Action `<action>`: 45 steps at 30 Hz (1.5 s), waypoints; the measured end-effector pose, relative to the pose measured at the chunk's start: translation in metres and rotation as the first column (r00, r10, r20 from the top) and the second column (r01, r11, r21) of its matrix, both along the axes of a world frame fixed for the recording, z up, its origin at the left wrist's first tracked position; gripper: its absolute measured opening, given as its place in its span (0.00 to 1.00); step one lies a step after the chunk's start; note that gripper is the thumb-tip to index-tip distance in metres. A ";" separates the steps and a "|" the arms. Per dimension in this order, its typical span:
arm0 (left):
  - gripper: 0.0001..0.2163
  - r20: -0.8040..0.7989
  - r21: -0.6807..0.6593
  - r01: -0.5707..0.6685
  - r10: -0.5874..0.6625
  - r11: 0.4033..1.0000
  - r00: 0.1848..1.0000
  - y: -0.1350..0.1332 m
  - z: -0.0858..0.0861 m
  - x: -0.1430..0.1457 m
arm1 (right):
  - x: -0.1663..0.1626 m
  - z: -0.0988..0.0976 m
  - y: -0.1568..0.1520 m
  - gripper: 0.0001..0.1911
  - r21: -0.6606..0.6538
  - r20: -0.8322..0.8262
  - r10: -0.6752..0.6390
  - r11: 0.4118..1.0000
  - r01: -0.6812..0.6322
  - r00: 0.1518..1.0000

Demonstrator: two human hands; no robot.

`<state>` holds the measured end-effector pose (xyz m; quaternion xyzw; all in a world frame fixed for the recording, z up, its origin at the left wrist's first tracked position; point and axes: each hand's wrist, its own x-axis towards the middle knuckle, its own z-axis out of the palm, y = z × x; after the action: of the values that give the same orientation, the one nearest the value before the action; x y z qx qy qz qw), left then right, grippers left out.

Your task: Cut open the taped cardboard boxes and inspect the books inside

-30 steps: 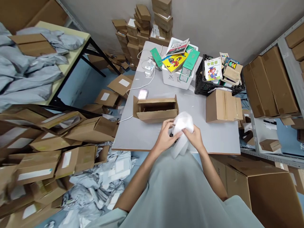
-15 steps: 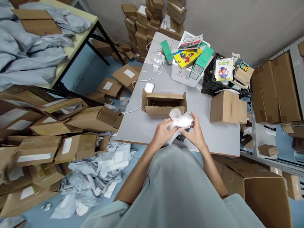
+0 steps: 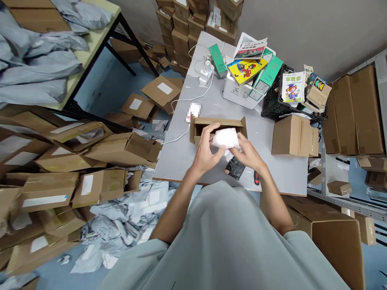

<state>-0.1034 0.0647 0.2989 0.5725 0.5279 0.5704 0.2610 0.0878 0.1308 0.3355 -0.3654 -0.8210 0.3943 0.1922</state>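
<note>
A small bundle wrapped in soft white sheeting (image 3: 226, 138) is held between both hands, in front of the open cardboard box (image 3: 202, 122). My left hand (image 3: 206, 154) curves around its left side, thumb underneath. My right hand (image 3: 249, 154) grips the right side with bent fingers, and a loose white end hangs below. What lies inside the wrapping is hidden. Beneath the hands a black, shiny plastic-wrapped item (image 3: 235, 168) rests on the table. A red and black tool, perhaps a utility knife (image 3: 256, 178), lies beside my right wrist, partly covered by it.
On the grey table (image 3: 178, 161) stand closed cartons (image 3: 287, 135), a white bin (image 3: 237, 94) and a black crate (image 3: 270, 106) of books. A power strip (image 3: 206, 73) trails white cables. Boxes and grey mailer bags (image 3: 121, 225) crowd the floor at left.
Both hands have lifted the white bundle slightly towards the box, and its loose curled end is now folded in. The black item and the red and black tool have come into clearer view.
</note>
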 end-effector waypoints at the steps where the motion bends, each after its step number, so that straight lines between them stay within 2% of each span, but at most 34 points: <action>1: 0.21 -0.020 -0.006 -0.005 0.005 1.000 1.000 0.004 0.001 -0.005 | -0.005 0.000 0.008 0.11 -0.002 -0.012 -0.016 1.000 0.016 1.000; 5: 0.12 -0.088 -0.112 -0.106 0.097 0.988 0.991 0.023 -0.002 -0.022 | -0.025 -0.013 0.036 0.25 0.011 -0.074 -0.184 0.983 0.185 0.980; 7: 0.12 -0.124 -0.192 -0.167 0.145 0.967 0.982 0.033 -0.009 -0.029 | -0.034 -0.026 0.048 0.24 0.065 -0.058 -0.283 0.956 0.287 0.957; 9: 0.11 -0.204 -0.286 -0.206 0.151 0.936 0.967 0.041 -0.017 -0.036 | -0.041 -0.037 0.056 0.21 0.119 0.030 -0.347 0.933 0.341 0.938; 11: 0.11 -0.322 -0.393 -0.226 0.097 0.891 0.942 0.047 -0.027 -0.041 | -0.046 -0.045 0.061 0.20 0.131 0.194 -0.338 0.939 0.317 0.921; 13: 0.11 -0.431 -0.508 -0.236 -0.007 0.829 0.902 0.050 -0.034 -0.043 | -0.051 -0.050 0.063 0.18 0.087 0.402 -0.266 0.964 0.253 0.876; 15: 0.12 -0.499 -0.596 -0.237 -0.123 0.767 0.858 0.053 -0.040 -0.042 | -0.055 -0.053 0.062 0.17 0.024 0.582 -0.190 0.976 0.217 0.790; 17: 0.15 -0.550 -0.641 -0.253 -0.204 0.725 0.810 0.054 -0.043 -0.041 | -0.059 -0.054 0.060 0.17 -0.004 0.697 -0.161 0.974 0.229 0.699; 20: 0.21 -0.608 -0.635 -0.293 -0.229 0.714 0.760 0.054 -0.047 -0.039 | -0.059 -0.053 0.055 0.24 0.024 0.746 -0.203 0.960 0.280 0.634; 23: 0.23 -0.600 -0.640 -0.260 -0.260 0.723 0.756 0.055 -0.051 -0.040 | -0.052 -0.049 0.051 0.31 0.036 0.700 -0.236 0.954 0.297 0.674; 24: 0.23 -0.585 -0.663 -0.244 -0.287 0.708 0.759 0.056 -0.052 -0.040 | -0.049 -0.048 0.050 0.31 0.042 0.681 -0.243 0.955 0.295 0.691; 27: 0.22 -0.531 -0.771 -0.272 -0.347 0.576 0.773 0.066 -0.056 -0.039 | -0.041 -0.048 0.048 0.29 0.059 0.669 -0.243 0.959 0.276 0.703; 30: 0.19 -0.522 -0.826 -0.360 -0.347 0.434 0.779 0.083 -0.058 -0.038 | -0.037 -0.053 0.048 0.22 0.011 0.727 -0.195 0.962 0.272 0.659; 32: 0.19 -0.510 -0.849 -0.371 -0.399 0.377 0.762 0.093 -0.058 -0.039 | -0.036 -0.057 0.048 0.21 -0.019 0.751 -0.173 0.959 0.283 0.637; 34: 0.22 -0.483 -0.872 -0.349 -0.477 0.345 0.735 0.097 -0.056 -0.040 | -0.033 -0.059 0.046 0.22 -0.012 0.737 -0.185 0.958 0.287 0.650; 36: 0.21 -0.491 -0.867 -0.345 -0.495 0.360 0.716 0.092 -0.052 -0.040 | -0.028 -0.059 0.043 0.27 0.006 0.700 -0.210 0.957 0.289 0.682; 38: 0.18 -0.539 -0.833 -0.372 -0.444 0.410 0.716 0.081 -0.046 -0.037 | -0.021 -0.057 0.039 0.30 0.004 0.672 -0.210 0.960 0.280 0.711; 42: 0.22 -0.604 -0.760 -0.385 -0.349 0.524 0.717 0.053 -0.032 -0.027 | -0.005 -0.052 0.032 0.23 -0.010 0.635 -0.157 0.977 0.211 0.757; 45: 0.24 -0.621 -0.721 -0.366 -0.315 0.588 0.717 0.036 -0.027 -0.020 | 0.007 -0.051 0.025 0.24 0.016 0.579 -0.150 0.985 0.173 0.802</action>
<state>-0.1236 0.1002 0.2717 0.5503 0.7923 0.0107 0.2632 0.0947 0.1561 0.2847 -0.5398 -0.7989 0.2624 -0.0400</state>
